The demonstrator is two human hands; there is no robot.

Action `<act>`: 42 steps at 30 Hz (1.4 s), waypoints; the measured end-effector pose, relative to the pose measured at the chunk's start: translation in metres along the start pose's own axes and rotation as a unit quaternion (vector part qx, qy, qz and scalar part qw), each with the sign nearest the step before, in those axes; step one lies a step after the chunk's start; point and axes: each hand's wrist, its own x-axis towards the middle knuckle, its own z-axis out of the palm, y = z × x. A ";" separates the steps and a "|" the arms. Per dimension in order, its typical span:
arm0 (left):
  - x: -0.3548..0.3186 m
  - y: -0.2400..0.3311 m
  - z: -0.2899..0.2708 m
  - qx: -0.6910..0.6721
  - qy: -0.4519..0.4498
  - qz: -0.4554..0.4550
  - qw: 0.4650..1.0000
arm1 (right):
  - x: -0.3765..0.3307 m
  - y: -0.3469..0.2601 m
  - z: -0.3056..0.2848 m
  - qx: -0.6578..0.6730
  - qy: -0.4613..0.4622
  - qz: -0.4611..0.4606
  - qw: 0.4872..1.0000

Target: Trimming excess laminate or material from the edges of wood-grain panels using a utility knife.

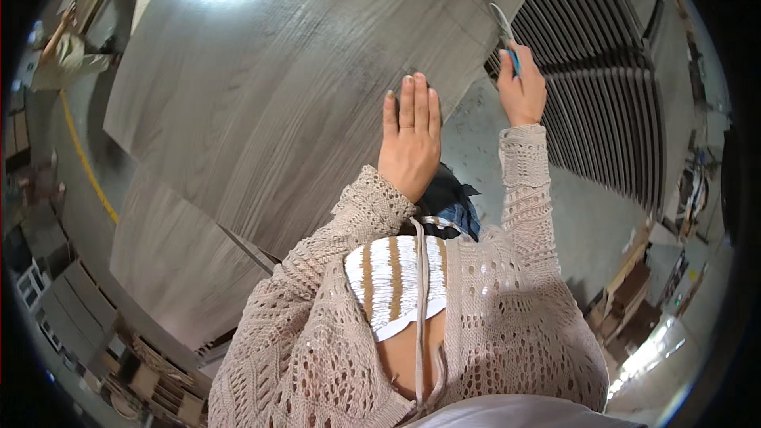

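A large grey wood-grain panel (pixel 261 103) spreads out in front of me. My left hand (pixel 412 131) lies flat on it close to its near edge, fingers stretched out and holding nothing. To the right, my right hand (pixel 521 87) is closed around the handle of a knife (pixel 501 22) with a long silver blade and some blue at the grip. The blade points away from me, its tip by the panel's right edge; whether it touches the edge I cannot tell.
Dense stacks of dark-edged panels (pixel 602 119) stand at the right. Another wood-grain panel (pixel 178 261) lies at the lower left. Beyond a yellow floor line (pixel 87 162), a person (pixel 67 55) is at the far left. Wooden pieces (pixel 630 285) sit at the lower right.
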 end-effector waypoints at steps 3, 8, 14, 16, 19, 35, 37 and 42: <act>-0.006 -0.010 -0.001 0.003 -0.011 0.009 1.000 | 0.017 0.001 0.005 -0.028 -0.030 -0.010 0.999; -0.012 -0.027 0.006 -0.003 -0.019 -0.010 1.000 | 0.035 0.002 0.030 -0.019 -0.003 -0.035 0.999; -0.016 -0.039 0.005 -0.002 -0.042 -0.012 0.999 | 0.070 0.012 0.047 -0.031 0.020 -0.026 0.999; -0.018 -0.043 0.004 0.008 -0.047 -0.012 0.999 | 0.081 0.021 0.053 -0.025 0.037 -0.030 0.999; -0.022 -0.044 0.006 0.007 -0.052 -0.027 0.998 | 0.097 0.021 0.051 -0.028 0.036 -0.015 0.999; -0.041 -0.054 -0.008 0.053 -0.086 -0.053 0.993 | 0.233 0.060 0.061 -0.042 -0.016 0.078 0.996; -0.045 -0.057 -0.007 0.049 -0.077 -0.047 0.995 | 0.239 0.055 0.058 -0.048 -0.033 0.087 0.994; -0.061 -0.074 -0.024 0.021 -0.103 -0.042 0.994 | 0.206 0.054 0.051 -0.058 -0.034 0.079 0.995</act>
